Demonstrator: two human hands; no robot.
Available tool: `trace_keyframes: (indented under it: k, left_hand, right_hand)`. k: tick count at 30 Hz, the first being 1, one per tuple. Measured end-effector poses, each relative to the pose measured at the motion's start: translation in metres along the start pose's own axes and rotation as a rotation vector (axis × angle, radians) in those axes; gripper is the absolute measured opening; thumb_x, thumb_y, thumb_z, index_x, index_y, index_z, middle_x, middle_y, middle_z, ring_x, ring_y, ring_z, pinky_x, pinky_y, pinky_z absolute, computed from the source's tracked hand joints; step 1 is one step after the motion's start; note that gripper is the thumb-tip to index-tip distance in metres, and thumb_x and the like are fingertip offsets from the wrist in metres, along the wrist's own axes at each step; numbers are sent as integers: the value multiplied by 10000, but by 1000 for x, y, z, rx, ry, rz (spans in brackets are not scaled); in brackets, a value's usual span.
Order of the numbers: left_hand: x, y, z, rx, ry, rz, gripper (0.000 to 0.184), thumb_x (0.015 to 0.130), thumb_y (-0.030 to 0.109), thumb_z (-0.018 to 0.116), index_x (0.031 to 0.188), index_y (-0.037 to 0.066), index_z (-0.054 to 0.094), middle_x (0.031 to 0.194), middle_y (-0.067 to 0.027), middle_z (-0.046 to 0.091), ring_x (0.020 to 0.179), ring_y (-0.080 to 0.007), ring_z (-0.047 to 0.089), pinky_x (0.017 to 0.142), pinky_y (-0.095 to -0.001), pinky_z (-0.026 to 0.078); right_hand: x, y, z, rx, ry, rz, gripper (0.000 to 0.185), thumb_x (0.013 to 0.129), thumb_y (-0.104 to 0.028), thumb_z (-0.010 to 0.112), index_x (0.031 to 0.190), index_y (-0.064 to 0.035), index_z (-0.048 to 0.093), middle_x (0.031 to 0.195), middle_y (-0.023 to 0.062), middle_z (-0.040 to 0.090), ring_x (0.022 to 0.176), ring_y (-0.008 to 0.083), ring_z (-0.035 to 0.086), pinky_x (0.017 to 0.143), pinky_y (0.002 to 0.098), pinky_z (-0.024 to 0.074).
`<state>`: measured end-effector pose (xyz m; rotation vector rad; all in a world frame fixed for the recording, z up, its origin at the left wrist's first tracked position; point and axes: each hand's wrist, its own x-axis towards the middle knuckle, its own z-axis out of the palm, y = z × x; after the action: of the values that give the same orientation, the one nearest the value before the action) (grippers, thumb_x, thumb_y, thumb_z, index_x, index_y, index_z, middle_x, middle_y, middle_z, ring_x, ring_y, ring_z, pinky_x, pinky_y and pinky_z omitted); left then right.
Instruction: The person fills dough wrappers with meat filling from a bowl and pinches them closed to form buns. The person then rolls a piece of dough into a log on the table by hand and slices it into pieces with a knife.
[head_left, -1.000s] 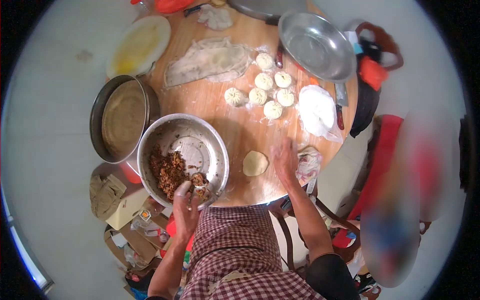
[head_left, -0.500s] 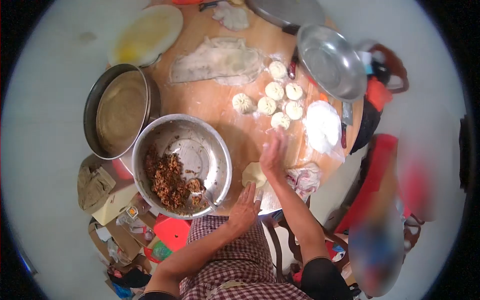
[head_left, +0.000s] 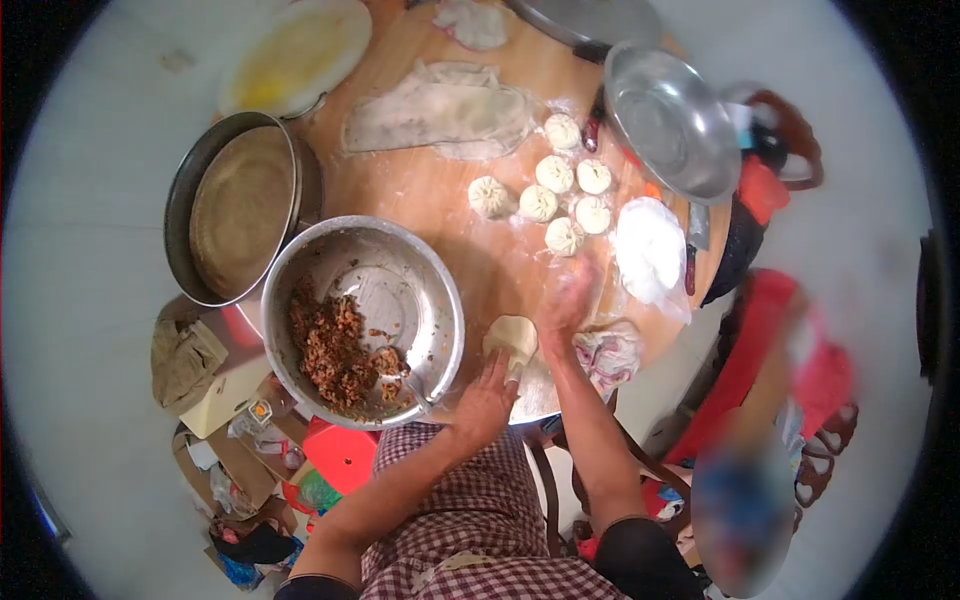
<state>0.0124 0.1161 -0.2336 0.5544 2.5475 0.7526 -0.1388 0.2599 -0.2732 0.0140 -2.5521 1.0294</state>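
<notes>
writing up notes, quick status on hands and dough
Left hand open, at dough, near edge. Right hand beside it, blurred. Bowl left, clear of dough.

The table point(head_left: 400, 200) is lit brightly and fairly evenly, and a soft shadow is laid on it at two o'clock from the bowl point(head_left: 430, 300). Glare is caught on the bowl's inner wall, towards three o'clock, and pale reflections are shown in the basin point(head_left: 670, 120) between one and two. The white bag point(head_left: 648, 250) is nearly washed out. The right hand point(head_left: 572, 295) is softened by blur; a patch between four and five o'clock is smeared entirely. Outer edges are bent, and corners are blacked out.
</notes>
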Motion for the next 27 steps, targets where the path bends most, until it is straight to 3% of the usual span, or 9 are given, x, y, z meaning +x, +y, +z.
trace_keyframes:
  k: [1, 5, 8, 17, 19, 21, 23, 25, 27]
  left_hand:
    - [5, -2, -4, 15, -58, 25, 388, 1011, 194, 483, 1281, -70, 570, 1540, -296, 334, 1459, -472, 294, 1148, -483, 391]
    - [17, -6, -3, -381, -60, -275, 524, 1047, 224, 396, 1479, -70, 357, 1584, -273, 297, 1445, -398, 356, 1142, -442, 396]
    - [13, -19, 14, -230, -122, -215, 334, 987, 162, 523, 1220, -75, 562, 1582, -298, 275, 1357, -458, 457, 1070, -457, 477]
    - [17, -24, 17, -68, 22, -102, 402, 968, 128, 527, 1281, -125, 527, 1566, -318, 287, 1343, -468, 470, 1078, -492, 464]
    - [16, -21, 8, 58, 107, -47, 394, 965, 116, 524, 1281, -119, 531, 1550, -320, 313, 1335, -473, 473, 1070, -495, 469]
    - [23, -13, -17, -25, -112, -64, 376, 949, 90, 527, 1262, -118, 536, 1509, -326, 366, 1325, -493, 472, 1084, -503, 452]
    - [29, -17, -19, -113, -21, -46, 299, 956, 102, 503, 1168, -101, 562, 1510, -312, 369, 1372, -478, 416, 1125, -492, 402]
    - [31, -17, -18, -213, 56, -35, 252, 963, 114, 479, 1074, -84, 589, 1510, -299, 372, 1420, -463, 360, 1166, -481, 353]
    - [41, -16, -28, -82, -48, 8, 450, 869, 72, 598, 1267, -120, 510, 1520, -339, 325, 1364, -521, 412, 1123, -505, 412]
  right_hand:
    - [0, -7, -16, 7, 206, 303, 519, 905, -4, 504, 1417, 24, 420, 1441, 283, 443, 1407, 427, 379, 1191, 538, 272]
    - [-34, -1, -14, -373, 40, 195, 535, 901, 13, 490, 1427, 40, 396, 1439, 306, 433, 1418, 449, 351, 1191, 539, 268]
    - [-61, 4, -21, -408, -197, 41, 550, 895, 4, 502, 1433, 51, 398, 1451, 303, 426, 1429, 463, 325, 1196, 546, 251]
    - [-31, 31, 6, -83, -67, 361, 612, 990, -132, 542, 1536, -7, 295, 1586, 270, 285, 1496, 412, 255, 1209, 560, 227]
    - [-27, 14, -2, -476, -305, -109, 588, 991, -142, 546, 1513, 4, 318, 1554, 274, 316, 1475, 425, 285, 1188, 538, 277]
    - [-21, 9, -16, -443, -257, -143, 547, 963, -172, 603, 1433, 24, 402, 1476, 269, 410, 1390, 450, 383, 1121, 543, 354]
    - [-43, 12, -23, -218, 18, 120, 477, 946, -190, 640, 1330, 38, 473, 1342, 259, 541, 1242, 439, 526, 1020, 535, 432]
    - [-61, -13, -52, -140, -204, 605, 391, 923, -196, 683, 1205, 26, 527, 1132, 259, 633, 1048, 430, 624, 895, 504, 487]
    - [-83, -23, -62, -266, -321, 621, 400, 884, -227, 728, 1154, 5, 546, 1018, 231, 683, 941, 399, 670, 828, 479, 515]
